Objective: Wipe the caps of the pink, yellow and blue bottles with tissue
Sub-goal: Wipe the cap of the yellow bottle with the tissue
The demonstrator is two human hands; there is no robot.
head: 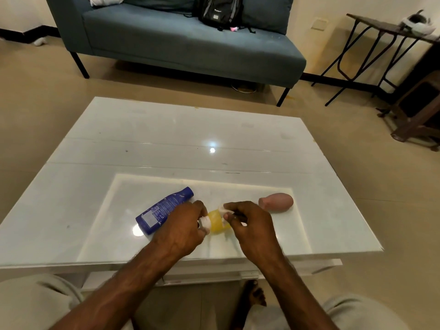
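Yellow bottle point(217, 221) sits between the 2 hands, held just above the glossy white table point(166, 139); its body is a translucent yellow and its white cap point(205, 222) points toward the left hand. The left hand point(184, 226) has its fingers curled closed around that cap end. The right hand point(252, 225) is closed on the bottle's other end and pinches a crumpled white tissue point(225, 210) against the bottle's top with thumb and forefinger.

Just left of the left hand, partly under its knuckles, lies the blue bottle point(164, 210), flat on the table with its printed label up and one end angled away and to the right. Just beyond and to the right of the right hand lies the pink bottle point(277, 202), also on its side, rounded, matte, its narrower end turned toward the hands.

Well beyond the hands, past the table's far edge, stands a blue-grey sofa point(181, 44) with a black backpack point(220, 10) on its seat.
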